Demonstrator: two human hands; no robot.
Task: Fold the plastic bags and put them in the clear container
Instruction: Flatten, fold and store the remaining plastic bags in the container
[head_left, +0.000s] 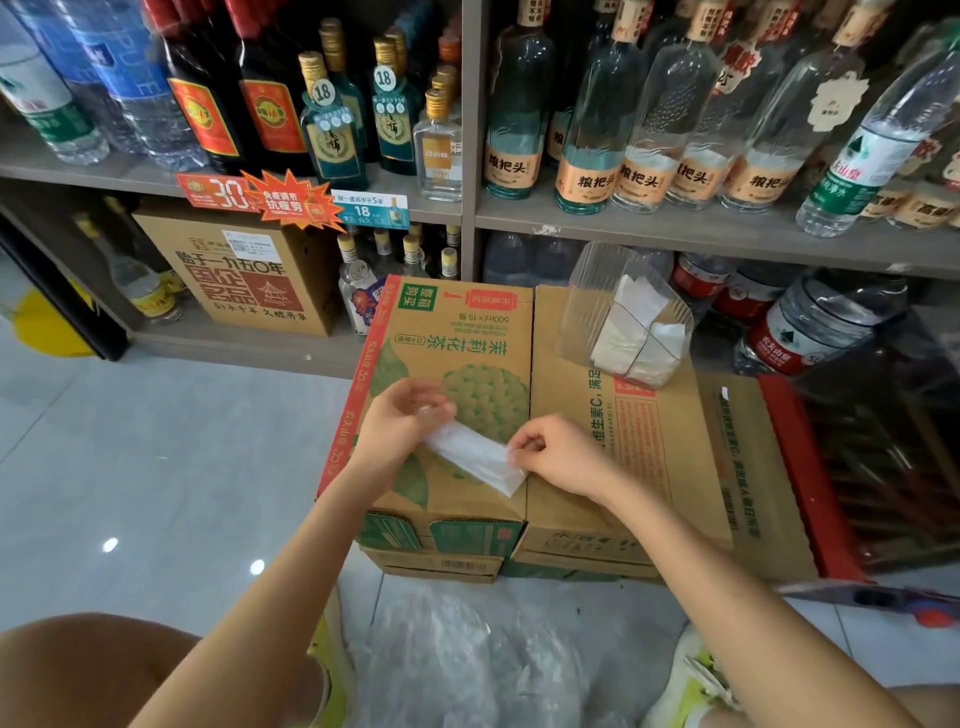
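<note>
A folded strip of translucent white plastic bag (475, 456) lies on top of a cardboard box (452, 338). My left hand (400, 418) pinches the strip's upper left end. My right hand (558, 454) pinches its lower right end with curled fingers. The clear ribbed container (587, 306) stands on the neighbouring box behind my right hand, with several folded white bags (634, 332) inside. A loose heap of clear plastic bags (467, 660) lies on the floor between my feet.
Shelves (675, 228) of glass and water bottles rise right behind the boxes. A red crate (810, 483) sits to the right. Another cardboard box (249, 270) stands on the low shelf at left. Grey tiled floor (156, 467) spreads to the left.
</note>
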